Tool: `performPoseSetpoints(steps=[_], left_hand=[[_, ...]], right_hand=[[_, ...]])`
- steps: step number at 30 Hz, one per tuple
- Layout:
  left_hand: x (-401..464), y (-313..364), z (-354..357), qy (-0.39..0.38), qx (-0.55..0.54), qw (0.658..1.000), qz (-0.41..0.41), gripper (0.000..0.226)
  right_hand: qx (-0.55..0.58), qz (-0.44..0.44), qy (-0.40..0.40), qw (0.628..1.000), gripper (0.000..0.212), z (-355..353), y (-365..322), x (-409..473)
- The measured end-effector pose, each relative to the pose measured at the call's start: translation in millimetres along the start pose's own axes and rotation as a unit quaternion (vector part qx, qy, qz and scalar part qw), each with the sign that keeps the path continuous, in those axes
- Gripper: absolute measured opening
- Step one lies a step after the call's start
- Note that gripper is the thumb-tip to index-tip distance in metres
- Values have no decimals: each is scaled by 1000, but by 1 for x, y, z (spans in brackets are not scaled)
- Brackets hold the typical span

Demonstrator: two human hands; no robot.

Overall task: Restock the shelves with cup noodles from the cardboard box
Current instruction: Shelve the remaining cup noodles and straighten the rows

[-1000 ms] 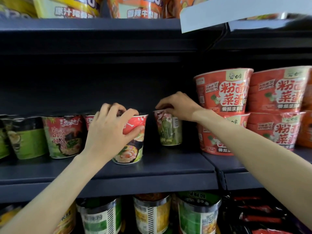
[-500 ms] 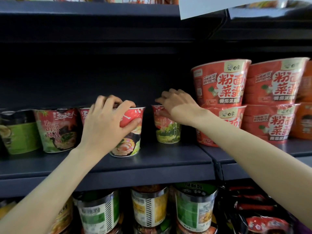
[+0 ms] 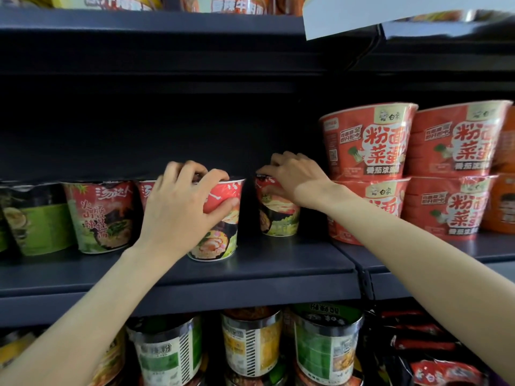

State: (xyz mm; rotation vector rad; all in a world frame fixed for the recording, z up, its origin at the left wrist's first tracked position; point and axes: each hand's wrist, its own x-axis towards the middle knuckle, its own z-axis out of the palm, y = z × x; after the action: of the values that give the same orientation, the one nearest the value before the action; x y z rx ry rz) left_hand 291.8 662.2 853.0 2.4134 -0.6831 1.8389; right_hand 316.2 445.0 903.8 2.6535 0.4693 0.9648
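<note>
Head view. Middle shelf [image 3: 250, 277] of a dark metal rack, seen from in front and slightly below. The left hand [image 3: 178, 210] grasps a red-and-green cup noodle [image 3: 220, 235] from above, fingers curled over its lid rim and thumb pressed on the red band of its side; the cup stands upright near the front edge of the shelf. The right hand [image 3: 295, 179] reaches further in and grips the rim of a second cup noodle [image 3: 276, 218], fingers curled over the top; this cup stands upright deeper on the shelf, just beside the stacked red bowls. Left of the held cup, another red-and-green cup [image 3: 100, 215] stands in the row, and beyond it, toward the left end of the shelf, a green-and-black cup [image 3: 33, 221]. At the right end, large red noodle bowls [image 3: 367, 140] are stacked two high in two columns, with orange packs partly in view at the frame edge. The lower shelf carries foil-rimmed tubs [image 3: 250, 344] in green and yellow wrappers and red sachets at the right. The cardboard box is not in view
</note>
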Motion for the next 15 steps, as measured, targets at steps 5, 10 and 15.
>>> performPoseSetpoints(steps=[5, 10, 15], left_hand=[[-1, -2, -1, 5, -5, 1000, 3, 46], [0, 1, 2, 7, -2, 1000, -2, 46], [-3, -1, 2, 5, -16, 1000, -11, 49]], right_hand=[[105, 9, -22, 994, 39, -13, 22, -8], [101, -2, -5, 995, 52, -10, 8, -10], [-17, -2, -46, 999, 96, 19, -13, 3]])
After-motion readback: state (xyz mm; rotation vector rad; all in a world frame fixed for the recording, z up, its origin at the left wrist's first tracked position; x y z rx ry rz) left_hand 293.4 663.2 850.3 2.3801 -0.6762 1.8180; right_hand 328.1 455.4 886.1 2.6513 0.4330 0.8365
